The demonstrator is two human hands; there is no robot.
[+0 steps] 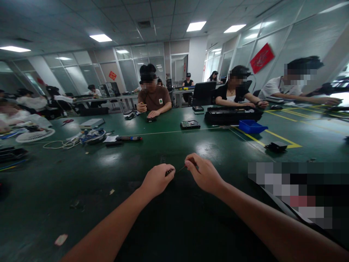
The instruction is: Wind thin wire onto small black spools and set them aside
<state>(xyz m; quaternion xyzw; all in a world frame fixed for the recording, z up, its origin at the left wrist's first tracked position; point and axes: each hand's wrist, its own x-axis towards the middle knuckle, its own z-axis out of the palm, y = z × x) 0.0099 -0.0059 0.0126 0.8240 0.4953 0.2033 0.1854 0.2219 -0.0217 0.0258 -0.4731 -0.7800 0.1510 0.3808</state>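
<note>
While the left hand [158, 180] pinches a dark piece [169, 172] above the tabletop [106, 196], the right hand [204, 174] holds a slender rod [181, 168] between thumb and curled forefinger, pointing toward it. Work on the piece, I judge, is under way; what remains, I cannot tell from where I stand. Note the rod's straight shaft, the tabletop's smooth green sheen and the angular blue plastic tray [251, 126].

The left hand [159, 179] and right hand [204, 174] leave a narrow gap between them, crossed by a thin rod [180, 169]; the green table [169, 143] lies open just ahead; farther off, a slim tool [129, 138] and white cable [64, 145] obstruct the left, a hard drive [190, 124] the middle, a blue bin [249, 127] the right.
</note>
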